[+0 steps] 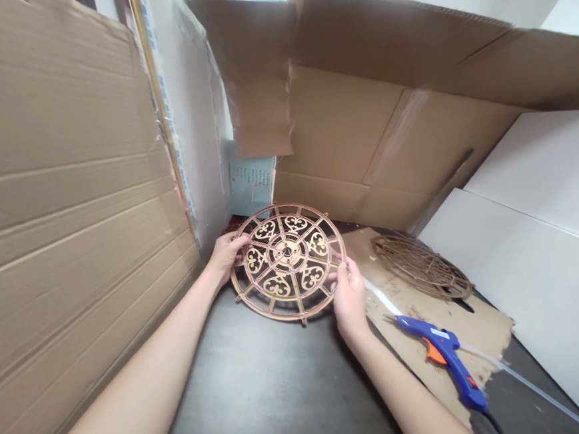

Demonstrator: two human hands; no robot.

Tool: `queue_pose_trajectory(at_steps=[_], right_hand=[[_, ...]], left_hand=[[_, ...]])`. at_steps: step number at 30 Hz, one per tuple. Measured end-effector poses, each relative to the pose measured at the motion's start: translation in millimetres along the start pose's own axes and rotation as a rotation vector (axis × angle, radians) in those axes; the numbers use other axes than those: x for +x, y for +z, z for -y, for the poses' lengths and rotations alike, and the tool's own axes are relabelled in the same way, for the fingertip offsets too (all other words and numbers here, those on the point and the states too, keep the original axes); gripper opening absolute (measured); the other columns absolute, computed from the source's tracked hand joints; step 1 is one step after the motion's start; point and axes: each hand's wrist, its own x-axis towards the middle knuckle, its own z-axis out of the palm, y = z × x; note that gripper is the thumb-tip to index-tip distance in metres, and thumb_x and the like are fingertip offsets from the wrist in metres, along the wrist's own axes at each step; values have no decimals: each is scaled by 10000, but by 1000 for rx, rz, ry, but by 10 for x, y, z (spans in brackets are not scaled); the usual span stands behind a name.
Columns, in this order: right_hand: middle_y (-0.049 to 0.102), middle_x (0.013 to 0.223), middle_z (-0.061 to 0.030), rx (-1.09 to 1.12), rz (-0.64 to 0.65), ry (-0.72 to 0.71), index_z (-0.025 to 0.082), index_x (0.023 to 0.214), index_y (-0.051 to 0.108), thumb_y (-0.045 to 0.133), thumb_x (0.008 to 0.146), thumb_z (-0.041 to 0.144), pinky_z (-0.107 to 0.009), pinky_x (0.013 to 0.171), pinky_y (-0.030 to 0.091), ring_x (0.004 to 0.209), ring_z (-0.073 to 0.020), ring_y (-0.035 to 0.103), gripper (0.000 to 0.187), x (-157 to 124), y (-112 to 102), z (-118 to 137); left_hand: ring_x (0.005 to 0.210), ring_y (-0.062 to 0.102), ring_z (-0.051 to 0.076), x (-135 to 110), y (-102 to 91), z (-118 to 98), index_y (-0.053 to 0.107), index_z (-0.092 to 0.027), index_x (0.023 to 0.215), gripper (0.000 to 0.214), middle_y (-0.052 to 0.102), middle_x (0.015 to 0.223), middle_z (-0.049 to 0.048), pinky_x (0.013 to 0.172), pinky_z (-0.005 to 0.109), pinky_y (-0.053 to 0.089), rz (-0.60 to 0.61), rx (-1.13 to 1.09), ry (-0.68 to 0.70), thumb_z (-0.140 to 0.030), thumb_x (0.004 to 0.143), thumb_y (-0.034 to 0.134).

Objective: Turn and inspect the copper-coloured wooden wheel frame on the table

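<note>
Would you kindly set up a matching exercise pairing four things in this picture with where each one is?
Things:
1. round gold openwork wheel
2. blue glue gun with orange trigger
3. brown lattice disc
4. torn brown cardboard sheet

Places:
A. lying flat on the dark tabletop
B. held at its rim by both hands
C. far end of the cardboard sheet
D. near end of the cardboard sheet

Pairs: 1-B, 2-D, 3-C, 4-A

Both bare forearms stretch in from the bottom of the frame toward its centre; the left hand [226, 252] is cupped with fingers curled, thumb tucked, just left of centre, and the right hand [348, 296] pinches, fingers up, just right of centre, wrist straight
</note>
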Motion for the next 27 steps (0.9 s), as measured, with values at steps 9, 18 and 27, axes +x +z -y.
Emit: queue_pose_trajectory(at_steps=[9,18,27], right_hand=[[655,682,8,-9,-3,11,200,1323,615,471,1004,566,-302,637,385,576,-176,511,506,-5,6,9],[650,680,9,-5,6,34,197,1305,611,443,1016,553,-299,610,367,559,-173,485,489,-47,30,34],[641,665,4,17,13,34,196,1273,610,449,1000,595,-320,670,395,660,-222,590,509,-32,59,9]], left_hand=[[602,546,71,43,-17,42,644,-125,980,195,610,794,-24,526,187,474,11,-28,0,-318,1000,667],[590,552,73,86,-24,75,648,-125,950,217,616,770,-28,535,195,483,8,-26,-19,-336,998,672],[601,561,76,88,-56,57,643,-124,947,219,616,777,-25,544,199,496,26,-15,-43,-336,1003,664]])
